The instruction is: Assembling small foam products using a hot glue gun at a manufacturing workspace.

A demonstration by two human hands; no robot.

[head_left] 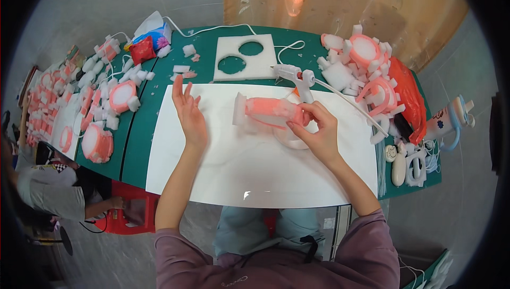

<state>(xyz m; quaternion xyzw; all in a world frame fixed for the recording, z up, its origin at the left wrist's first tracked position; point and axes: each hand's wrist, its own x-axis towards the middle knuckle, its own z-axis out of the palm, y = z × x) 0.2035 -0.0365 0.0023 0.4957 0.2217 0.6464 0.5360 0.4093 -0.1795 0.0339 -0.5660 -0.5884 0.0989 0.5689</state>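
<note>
My right hand pinches the right end of a pink foam piece between thumb and fingers, above a white board. A white foam block stands upright at the pink piece's left end. Apart from it, my left hand is raised over the board's left side, its fingers spread and nothing in them. Just beyond my right hand is a white hot glue gun, with its nozzle toward the left. A round white object shows partly beneath the foam piece and right hand.
A white foam sheet with two round holes lies at the back. Pink and white foam pieces are piled at right and left, near a red bag. Another person's hand shows by a red stool.
</note>
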